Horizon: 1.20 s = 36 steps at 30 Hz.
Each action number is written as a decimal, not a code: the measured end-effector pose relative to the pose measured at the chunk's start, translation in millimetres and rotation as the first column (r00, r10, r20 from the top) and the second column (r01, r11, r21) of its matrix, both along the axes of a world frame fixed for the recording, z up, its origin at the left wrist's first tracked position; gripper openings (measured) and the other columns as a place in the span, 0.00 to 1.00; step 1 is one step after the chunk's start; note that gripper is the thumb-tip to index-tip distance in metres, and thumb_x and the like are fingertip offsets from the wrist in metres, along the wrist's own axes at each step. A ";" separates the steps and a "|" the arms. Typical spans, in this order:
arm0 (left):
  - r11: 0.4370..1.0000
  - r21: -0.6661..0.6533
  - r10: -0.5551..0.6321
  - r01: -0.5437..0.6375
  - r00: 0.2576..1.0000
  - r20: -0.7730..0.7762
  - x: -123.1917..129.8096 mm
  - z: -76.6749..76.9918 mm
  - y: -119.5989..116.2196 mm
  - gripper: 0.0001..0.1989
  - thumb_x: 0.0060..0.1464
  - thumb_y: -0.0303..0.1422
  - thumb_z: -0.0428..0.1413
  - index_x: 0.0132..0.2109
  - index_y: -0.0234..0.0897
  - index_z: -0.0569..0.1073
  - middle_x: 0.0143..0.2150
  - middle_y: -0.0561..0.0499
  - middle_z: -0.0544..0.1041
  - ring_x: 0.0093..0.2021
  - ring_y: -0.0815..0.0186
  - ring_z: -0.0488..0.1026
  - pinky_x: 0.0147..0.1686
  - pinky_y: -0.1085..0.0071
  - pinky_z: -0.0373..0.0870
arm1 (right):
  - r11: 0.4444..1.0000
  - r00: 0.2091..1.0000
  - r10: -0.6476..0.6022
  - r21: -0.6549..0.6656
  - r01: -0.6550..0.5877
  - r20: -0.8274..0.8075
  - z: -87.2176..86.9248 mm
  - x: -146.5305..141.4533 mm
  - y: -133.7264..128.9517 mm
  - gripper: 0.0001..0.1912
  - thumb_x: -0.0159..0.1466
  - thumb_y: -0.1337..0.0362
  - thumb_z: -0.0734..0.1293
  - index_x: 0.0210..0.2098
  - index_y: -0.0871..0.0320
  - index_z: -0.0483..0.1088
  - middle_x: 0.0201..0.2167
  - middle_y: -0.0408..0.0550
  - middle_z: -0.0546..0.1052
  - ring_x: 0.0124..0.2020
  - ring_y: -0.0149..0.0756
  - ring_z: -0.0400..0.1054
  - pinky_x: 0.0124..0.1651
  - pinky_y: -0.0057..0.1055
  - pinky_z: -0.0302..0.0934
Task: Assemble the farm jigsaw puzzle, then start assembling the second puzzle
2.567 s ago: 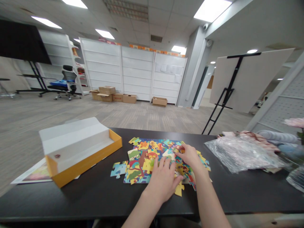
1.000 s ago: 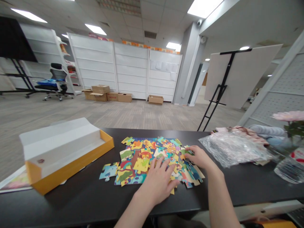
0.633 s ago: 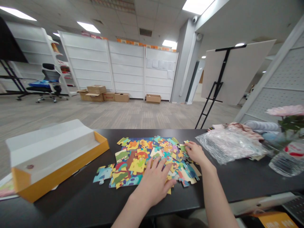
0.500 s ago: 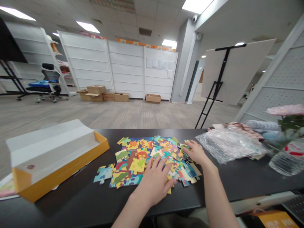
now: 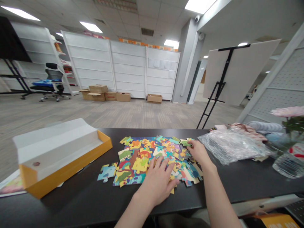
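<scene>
Many colourful jigsaw puzzle pieces lie in a loose, overlapping spread on the black table. My left hand rests over the front middle of the spread, its fingers apart and stretched out on the pieces. At the far right edge, my right hand has its fingertips pinched on a green and yellow puzzle piece. Some pieces beneath both hands are hidden. A light blue piece sticks out at the left of the spread.
An open yellow box with a white lining stands at the left, over a printed sheet. To the right are a clear plastic bag, folded cloths and a glass vase with a pink flower.
My right hand's fingers have drawn together from a spread pose onto the green piece at the far right. My left hand stays on the pieces. The view has shifted slightly.
</scene>
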<state>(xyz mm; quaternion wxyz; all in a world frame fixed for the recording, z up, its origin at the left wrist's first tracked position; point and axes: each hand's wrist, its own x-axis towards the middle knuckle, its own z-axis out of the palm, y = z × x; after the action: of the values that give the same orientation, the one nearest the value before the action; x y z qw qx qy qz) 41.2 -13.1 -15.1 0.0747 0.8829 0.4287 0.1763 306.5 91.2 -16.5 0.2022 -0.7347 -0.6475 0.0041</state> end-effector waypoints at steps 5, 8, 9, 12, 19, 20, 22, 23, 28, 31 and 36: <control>1.000 0.002 -0.006 0.006 1.000 0.003 -1.0 1.1 -0.2 0.29 0.67 0.53 0.41 0.67 0.46 0.63 0.69 0.46 0.65 0.70 0.48 0.56 0.68 0.42 0.51 | 0.992 0.996 0.076 -0.094 -0.080 -0.045 15.0 5.5 -17.4 0.09 0.62 0.64 0.67 0.39 0.56 0.79 0.38 0.50 0.81 0.38 0.39 0.74 0.40 0.30 0.62; 1.000 0.015 -0.011 0.010 1.000 0.004 -1.1 0.7 -0.3 0.29 0.67 0.53 0.41 0.67 0.47 0.64 0.68 0.46 0.66 0.70 0.48 0.56 0.67 0.42 0.52 | 0.966 0.988 0.135 -0.212 -0.149 -0.082 23.3 5.4 -27.9 0.07 0.58 0.66 0.69 0.35 0.55 0.80 0.34 0.46 0.81 0.34 0.37 0.73 0.37 0.29 0.61; 1.000 0.019 -0.009 0.009 1.000 0.003 -1.0 0.5 -0.3 0.29 0.67 0.53 0.41 0.67 0.47 0.64 0.68 0.46 0.66 0.70 0.48 0.56 0.67 0.42 0.52 | 0.960 0.987 0.140 -0.234 -0.155 -0.080 24.7 4.6 -29.7 0.08 0.57 0.67 0.69 0.35 0.55 0.80 0.34 0.45 0.81 0.34 0.37 0.73 0.37 0.29 0.61; 1.000 0.019 -0.001 0.001 1.000 -0.006 -0.6 0.2 -0.5 0.29 0.67 0.53 0.42 0.67 0.46 0.63 0.69 0.46 0.65 0.70 0.48 0.57 0.67 0.42 0.52 | 0.966 0.990 0.129 -0.220 -0.138 -0.055 23.9 2.4 -29.6 0.13 0.56 0.69 0.68 0.39 0.54 0.81 0.36 0.46 0.82 0.34 0.36 0.73 0.38 0.29 0.62; 1.000 0.006 -0.009 0.009 1.000 -0.008 -1.1 1.8 -0.5 0.28 0.67 0.53 0.43 0.67 0.46 0.63 0.69 0.46 0.65 0.70 0.48 0.56 0.67 0.42 0.52 | 0.988 0.995 0.097 -0.121 -0.098 -0.017 7.9 5.0 -15.6 0.14 0.62 0.66 0.65 0.44 0.54 0.81 0.41 0.50 0.81 0.38 0.40 0.74 0.43 0.32 0.64; 1.000 0.005 -0.009 0.009 1.000 -0.007 -1.2 1.8 -0.5 0.28 0.67 0.53 0.43 0.67 0.46 0.63 0.69 0.46 0.65 0.70 0.48 0.56 0.67 0.42 0.52 | 0.990 0.996 0.087 -0.110 -0.089 -0.027 6.1 5.3 -14.1 0.14 0.63 0.67 0.65 0.44 0.54 0.80 0.41 0.50 0.81 0.40 0.40 0.75 0.44 0.32 0.64; 1.000 0.006 -0.011 0.011 1.000 -0.006 -1.5 1.4 -0.4 0.29 0.66 0.53 0.43 0.67 0.47 0.63 0.69 0.46 0.65 0.70 0.48 0.56 0.68 0.42 0.51 | 0.992 0.994 0.088 -0.080 -0.092 -0.059 4.0 5.9 -12.3 0.15 0.63 0.68 0.63 0.46 0.54 0.79 0.43 0.50 0.82 0.43 0.41 0.75 0.47 0.33 0.64; 1.000 0.006 -0.012 0.012 1.000 -0.005 -1.6 1.1 -0.3 0.29 0.67 0.53 0.43 0.67 0.47 0.63 0.69 0.46 0.65 0.70 0.48 0.56 0.68 0.42 0.51 | 0.993 0.993 0.097 -0.058 -0.101 -0.073 4.0 6.3 -12.4 0.16 0.63 0.69 0.63 0.46 0.54 0.79 0.45 0.50 0.81 0.46 0.41 0.75 0.49 0.33 0.64; 1.000 0.008 -0.006 0.006 1.000 -0.007 -1.2 0.0 0.2 0.28 0.67 0.53 0.42 0.67 0.47 0.63 0.69 0.46 0.65 0.70 0.48 0.56 0.67 0.42 0.52 | 0.989 0.985 0.141 -0.038 -0.145 -0.099 15.0 6.9 -22.9 0.12 0.63 0.64 0.65 0.43 0.55 0.79 0.45 0.51 0.81 0.45 0.43 0.75 0.49 0.34 0.66; 1.000 0.008 -0.007 0.008 1.000 -0.017 -1.0 0.8 0.1 0.28 0.67 0.52 0.43 0.67 0.47 0.64 0.69 0.46 0.65 0.70 0.48 0.56 0.67 0.42 0.52 | 0.970 0.971 0.182 -0.133 -0.203 -0.152 23.9 4.8 -33.3 0.11 0.58 0.61 0.70 0.41 0.54 0.79 0.42 0.49 0.82 0.42 0.42 0.75 0.47 0.34 0.67; 1.000 -0.015 -0.010 0.010 1.000 -0.009 -0.9 3.3 -0.3 0.28 0.67 0.53 0.42 0.67 0.47 0.64 0.69 0.46 0.65 0.70 0.47 0.55 0.67 0.42 0.51 | 0.956 0.979 0.150 -0.234 -0.179 -0.136 29.0 4.6 -41.2 0.19 0.51 0.66 0.74 0.43 0.54 0.79 0.45 0.50 0.81 0.47 0.45 0.74 0.49 0.34 0.66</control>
<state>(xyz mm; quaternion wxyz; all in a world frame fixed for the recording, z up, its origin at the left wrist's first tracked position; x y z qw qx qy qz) 40.4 -13.4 -11.7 0.0800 0.8853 0.4259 0.1688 311.1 50.0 12.5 0.1463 -0.6962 -0.6879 0.1439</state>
